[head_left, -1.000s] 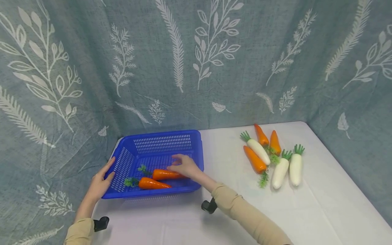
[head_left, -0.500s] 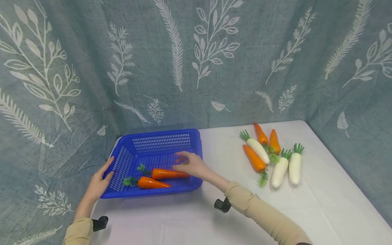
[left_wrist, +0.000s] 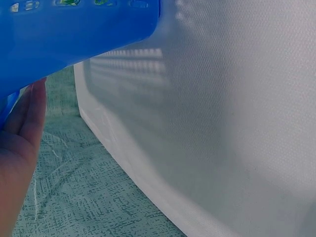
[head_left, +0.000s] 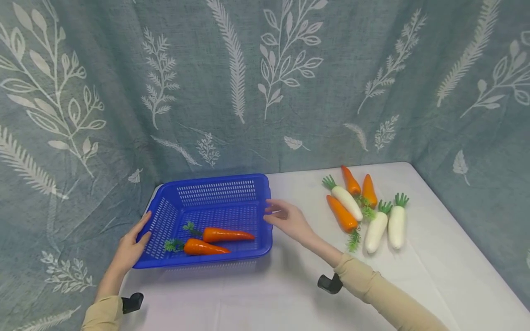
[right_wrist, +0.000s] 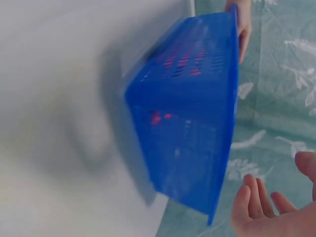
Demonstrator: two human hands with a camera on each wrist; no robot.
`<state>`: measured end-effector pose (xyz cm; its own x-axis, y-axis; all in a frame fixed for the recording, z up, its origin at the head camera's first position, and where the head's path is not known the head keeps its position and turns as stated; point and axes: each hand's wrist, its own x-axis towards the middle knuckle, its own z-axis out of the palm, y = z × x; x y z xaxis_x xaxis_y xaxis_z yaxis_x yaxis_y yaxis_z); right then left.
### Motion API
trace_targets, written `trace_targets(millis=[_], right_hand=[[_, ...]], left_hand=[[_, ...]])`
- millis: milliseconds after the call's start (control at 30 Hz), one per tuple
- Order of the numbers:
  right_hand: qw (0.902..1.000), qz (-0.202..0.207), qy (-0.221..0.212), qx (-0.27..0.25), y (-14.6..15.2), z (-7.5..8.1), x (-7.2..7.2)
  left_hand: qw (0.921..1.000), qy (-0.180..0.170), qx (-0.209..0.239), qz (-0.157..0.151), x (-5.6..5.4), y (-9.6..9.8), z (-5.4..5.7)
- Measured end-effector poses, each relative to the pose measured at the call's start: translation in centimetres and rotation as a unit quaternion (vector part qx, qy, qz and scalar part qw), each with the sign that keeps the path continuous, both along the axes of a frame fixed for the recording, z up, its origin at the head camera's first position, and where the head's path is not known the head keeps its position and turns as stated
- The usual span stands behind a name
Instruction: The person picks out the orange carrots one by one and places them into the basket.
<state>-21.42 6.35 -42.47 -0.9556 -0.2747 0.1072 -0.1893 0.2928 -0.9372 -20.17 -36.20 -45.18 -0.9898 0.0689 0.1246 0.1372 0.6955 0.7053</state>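
backdrop: teal leaf-print curtain (head_left: 265, 82) | surface: white table (head_left: 290, 294)

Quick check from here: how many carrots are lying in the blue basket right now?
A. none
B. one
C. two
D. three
C. Two orange carrots lie side by side on the floor of the basket; the other carrots lie out on the table.
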Motion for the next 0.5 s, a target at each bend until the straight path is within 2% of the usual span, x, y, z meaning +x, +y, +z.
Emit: trace_targets(millis=[200, 367, 500], right_hand=[[0.9985, -0.051, -0.012, 0.016, 2.3, -0.9, -0.1], [0.9969, -0.067, -0.005, 0.041, 4.2, -1.8, -0.3], [0.9943, -0.079, -0.015, 0.070, 5.8, -2.3, -0.4]], left_hand=[[1.0000, 0.000, 0.001, -0.001, 0.1, 0.1, 0.2], [1.0000, -0.003, -0.001, 0.000, 0.1, 0.2, 0.3], [1.0000, -0.002, -0.002, 0.001, 0.2, 0.1, 0.3]])
